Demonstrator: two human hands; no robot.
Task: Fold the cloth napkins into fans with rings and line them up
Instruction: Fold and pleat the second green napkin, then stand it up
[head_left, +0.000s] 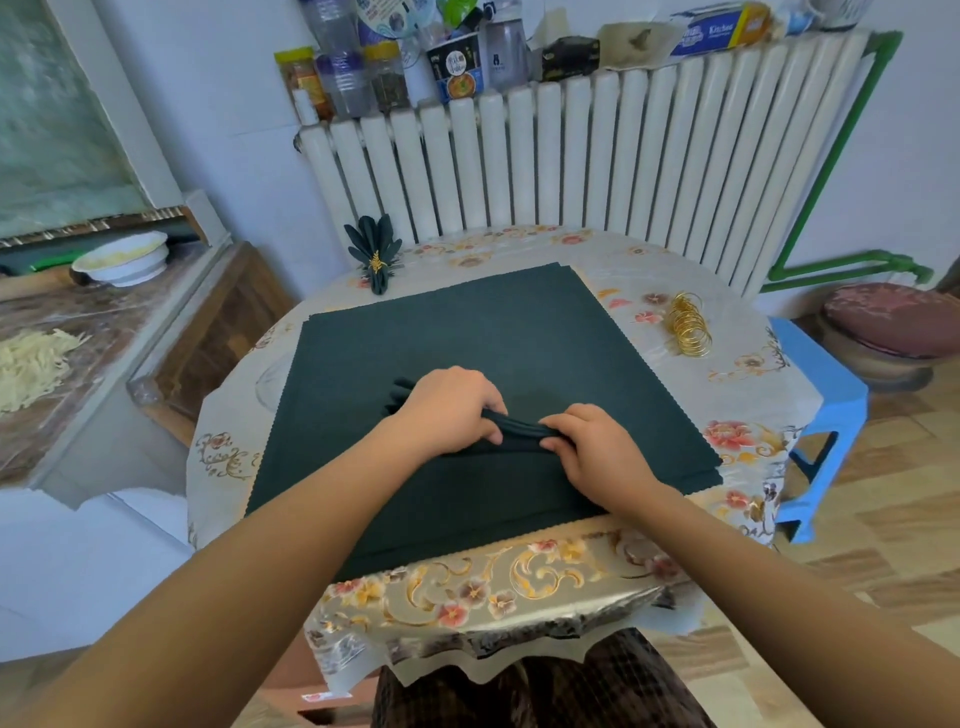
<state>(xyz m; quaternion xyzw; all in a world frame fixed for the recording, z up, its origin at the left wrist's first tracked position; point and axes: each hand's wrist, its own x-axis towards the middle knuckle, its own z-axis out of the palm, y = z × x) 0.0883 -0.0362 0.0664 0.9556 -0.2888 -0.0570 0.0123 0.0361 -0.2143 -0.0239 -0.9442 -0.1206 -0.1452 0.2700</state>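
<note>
A stack of flat dark green napkins (467, 332) covers the middle of the table. On top of it lies a pleated napkin strip (519, 430), folded into narrow accordion pleats. My left hand (449, 410) grips its left part, with pleat ends sticking out behind the knuckles. My right hand (592, 447) pinches its right end. One finished fan napkin (375, 252) with a gold ring stands at the table's far left edge. A pile of gold rings (687, 325) lies at the right of the stack.
The round table (519, 577) has a floral plastic cover. A white radiator (571, 161) with bottles and boxes on top stands behind it. A blue stool (826, 415) is at the right, a counter with a white bowl (124, 257) at the left.
</note>
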